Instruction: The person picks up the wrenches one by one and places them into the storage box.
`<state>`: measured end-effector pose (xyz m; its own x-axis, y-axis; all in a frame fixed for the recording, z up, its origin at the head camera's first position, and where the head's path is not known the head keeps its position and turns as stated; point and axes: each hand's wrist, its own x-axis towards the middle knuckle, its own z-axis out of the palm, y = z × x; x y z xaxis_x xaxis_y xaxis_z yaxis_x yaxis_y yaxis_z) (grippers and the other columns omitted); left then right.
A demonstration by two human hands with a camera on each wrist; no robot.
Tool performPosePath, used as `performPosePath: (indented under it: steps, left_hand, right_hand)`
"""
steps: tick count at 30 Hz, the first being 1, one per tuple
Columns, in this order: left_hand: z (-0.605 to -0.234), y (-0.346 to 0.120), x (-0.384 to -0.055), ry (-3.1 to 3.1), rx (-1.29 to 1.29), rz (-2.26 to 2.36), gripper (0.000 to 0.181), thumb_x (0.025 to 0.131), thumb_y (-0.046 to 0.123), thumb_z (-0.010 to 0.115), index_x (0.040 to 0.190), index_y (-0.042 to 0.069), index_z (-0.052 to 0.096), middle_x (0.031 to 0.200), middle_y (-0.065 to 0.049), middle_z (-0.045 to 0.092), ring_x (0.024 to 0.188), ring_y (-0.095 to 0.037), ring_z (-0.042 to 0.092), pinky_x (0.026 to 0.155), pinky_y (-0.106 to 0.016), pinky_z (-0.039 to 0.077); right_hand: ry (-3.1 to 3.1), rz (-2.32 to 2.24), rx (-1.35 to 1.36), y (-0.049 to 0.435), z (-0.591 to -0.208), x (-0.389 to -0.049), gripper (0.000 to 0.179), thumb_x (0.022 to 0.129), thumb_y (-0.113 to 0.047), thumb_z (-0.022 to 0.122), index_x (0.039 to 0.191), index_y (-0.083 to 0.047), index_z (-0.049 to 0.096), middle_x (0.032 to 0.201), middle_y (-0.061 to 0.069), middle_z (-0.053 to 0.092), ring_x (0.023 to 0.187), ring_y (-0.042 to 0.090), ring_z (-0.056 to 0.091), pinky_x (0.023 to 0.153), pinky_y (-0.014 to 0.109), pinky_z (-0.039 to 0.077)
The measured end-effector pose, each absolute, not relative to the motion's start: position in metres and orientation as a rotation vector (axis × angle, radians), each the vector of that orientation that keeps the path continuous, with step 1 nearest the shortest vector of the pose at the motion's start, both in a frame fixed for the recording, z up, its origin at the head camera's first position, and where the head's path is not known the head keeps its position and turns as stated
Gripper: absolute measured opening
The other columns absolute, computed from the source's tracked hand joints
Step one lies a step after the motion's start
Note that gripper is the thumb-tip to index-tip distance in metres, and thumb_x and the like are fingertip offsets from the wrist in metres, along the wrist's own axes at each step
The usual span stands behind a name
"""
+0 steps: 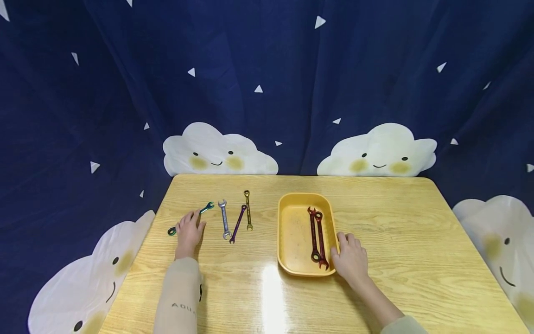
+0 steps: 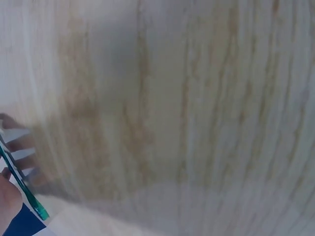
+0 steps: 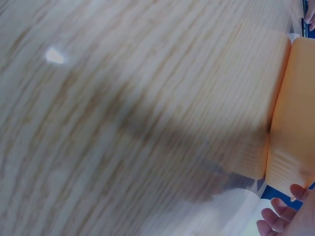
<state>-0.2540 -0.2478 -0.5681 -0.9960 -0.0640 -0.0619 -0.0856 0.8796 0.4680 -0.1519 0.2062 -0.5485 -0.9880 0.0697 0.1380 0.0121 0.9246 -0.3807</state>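
On the table (image 1: 417,232), the yellow tray (image 1: 294,241) holds two red wrenches (image 1: 314,234); four others lie outside, so work looks partway. The right hand (image 1: 352,260), fingers loosely spread, is at its right rim. The left hand (image 1: 190,232) covers the green wrench (image 1: 206,207) at far left, pinching or not I cannot tell; its long axis runs near-left to far-right, open end far-right. Silver (image 1: 225,220), gold (image 1: 248,211) and purple (image 1: 238,224) wrenches lie right of it.

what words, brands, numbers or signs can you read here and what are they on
"AQUA" or possibly "ADUA", on the left sleeve; the last letter is near the edge, so more may be hidden.
Dark mark on that sleeve's inner edge: too little shows to read.
Wrenches: any markings are too small to read.
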Motion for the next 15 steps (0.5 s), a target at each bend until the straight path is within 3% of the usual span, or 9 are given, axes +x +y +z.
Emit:
performPosePath:
  steps: [15]
  left_hand:
    - [-0.559,-0.247,-0.267,2.930,-0.084,0.664,0.054,0.097,0.026,0.043,0.145,0.011,0.023,0.136,-0.024,0.026,0.124,-0.043,0.022,0.104,-0.058,0.006]
  right_hand:
    - [-2.945,0.567,-0.057,0.206,-0.548,-0.152,0.041,0.088,-0.022,0.048,0.123,-0.002,0.046,0.116,0.024,0.047,0.104,0.040,0.045,0.078,0.055,0.039]
